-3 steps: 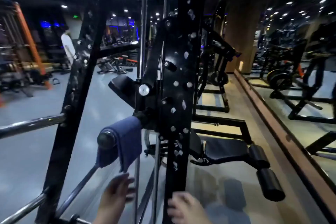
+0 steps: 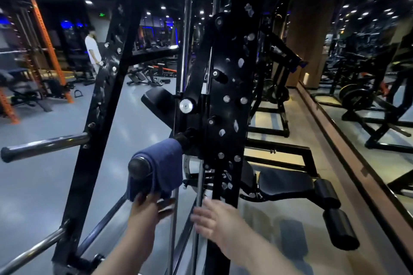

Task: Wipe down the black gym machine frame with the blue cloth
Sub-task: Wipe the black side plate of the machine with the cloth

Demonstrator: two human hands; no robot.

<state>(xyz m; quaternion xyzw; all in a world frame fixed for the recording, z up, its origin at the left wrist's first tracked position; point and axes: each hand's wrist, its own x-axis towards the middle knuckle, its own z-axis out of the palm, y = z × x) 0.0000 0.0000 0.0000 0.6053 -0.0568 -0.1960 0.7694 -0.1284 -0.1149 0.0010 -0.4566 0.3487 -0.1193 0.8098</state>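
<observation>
Right now I am reaching my left hand point(image 2: 148, 204), its grip loosely spread and touching the hanging edge of the blue cloth point(image 2: 164, 166) draped over the handle point(image 2: 139, 167), while my empty, half-curled right hand point(image 2: 211, 219) is nearing the black gym machine frame point(image 2: 232, 96); next I am judging a firm pinch, then wiping.

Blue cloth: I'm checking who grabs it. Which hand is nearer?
Left. The left hand touches the blue cloth's hanging lower edge; the right hand is lower right, by the chrome rod.

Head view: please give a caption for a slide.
Left hand reaches the blue cloth draped over a bar.
</observation>
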